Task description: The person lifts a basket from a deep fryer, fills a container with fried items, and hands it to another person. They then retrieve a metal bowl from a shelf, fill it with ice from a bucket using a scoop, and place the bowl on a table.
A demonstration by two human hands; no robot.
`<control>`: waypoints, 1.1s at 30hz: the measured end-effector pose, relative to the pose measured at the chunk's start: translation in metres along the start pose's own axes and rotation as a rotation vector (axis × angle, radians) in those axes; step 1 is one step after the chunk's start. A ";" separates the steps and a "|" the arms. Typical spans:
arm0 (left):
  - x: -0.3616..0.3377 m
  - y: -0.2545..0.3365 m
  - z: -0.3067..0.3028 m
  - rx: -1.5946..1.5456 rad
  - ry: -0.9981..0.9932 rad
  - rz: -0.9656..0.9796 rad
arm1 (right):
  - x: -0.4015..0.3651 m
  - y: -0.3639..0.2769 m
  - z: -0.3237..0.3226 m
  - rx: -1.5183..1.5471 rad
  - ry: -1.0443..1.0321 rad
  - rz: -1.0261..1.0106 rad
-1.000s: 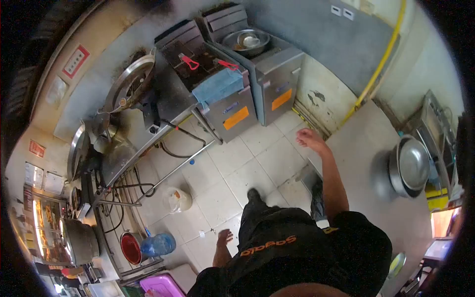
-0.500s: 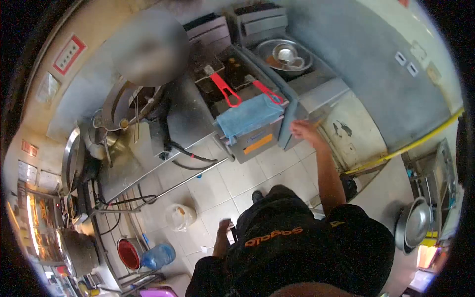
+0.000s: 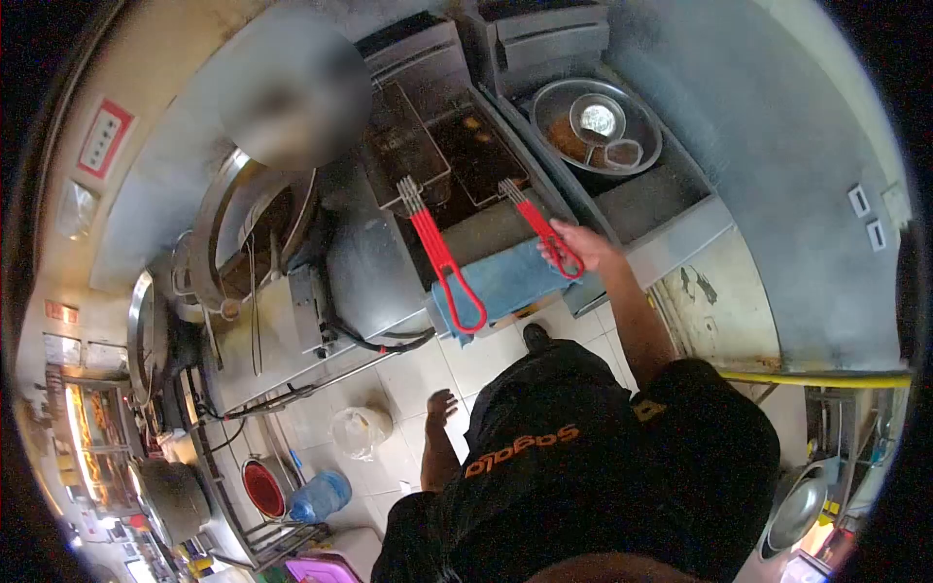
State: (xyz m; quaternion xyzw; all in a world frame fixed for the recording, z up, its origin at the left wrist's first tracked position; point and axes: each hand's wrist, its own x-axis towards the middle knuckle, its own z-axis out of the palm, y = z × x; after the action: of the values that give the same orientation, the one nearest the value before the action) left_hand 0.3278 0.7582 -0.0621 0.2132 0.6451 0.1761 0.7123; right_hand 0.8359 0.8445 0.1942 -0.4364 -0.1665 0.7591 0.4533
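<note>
My right hand (image 3: 580,247) is closed around the red handle of the right fryer basket (image 3: 530,219), over the front of the deep fryer. That basket sits down in the dark oil, where a few golden pieces (image 3: 473,124) show. Beside it, a second fryer basket (image 3: 428,228) rests in the left part of the fryer, its red handle pointing toward me. A blue cloth (image 3: 505,287) hangs over the fryer's front edge under the handles. Down at my side, my left hand (image 3: 442,406) holds nothing, with its fingers apart above the tiled floor.
Right of the fryer stands a metal bowl (image 3: 549,102) with strainers and crumbs in it. A large wok (image 3: 219,228) is at the left, near a person whose head is blurred. A white bucket (image 3: 362,430), a blue water bottle (image 3: 321,497) and a red-lined bucket (image 3: 262,489) stand on the floor.
My right hand has moved up and left onto the right basket's handle and closed on it. The view has come nearer to the fryer. My left hand still hangs low.
</note>
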 end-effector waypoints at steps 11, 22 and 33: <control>-0.017 -0.065 0.033 0.371 -0.010 0.096 | 0.058 0.018 0.021 -0.057 0.056 -0.123; 0.005 0.021 0.028 0.016 0.012 -0.029 | -0.003 0.019 0.048 -0.261 -0.001 -0.235; 0.024 0.001 0.009 0.036 -0.041 -0.029 | -0.069 -0.041 0.105 -0.287 0.040 -0.277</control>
State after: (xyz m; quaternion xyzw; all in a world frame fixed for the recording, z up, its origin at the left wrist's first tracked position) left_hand 0.3393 0.7705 -0.0810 0.2202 0.6363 0.1494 0.7241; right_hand 0.7870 0.8242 0.3154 -0.4846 -0.3223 0.6492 0.4898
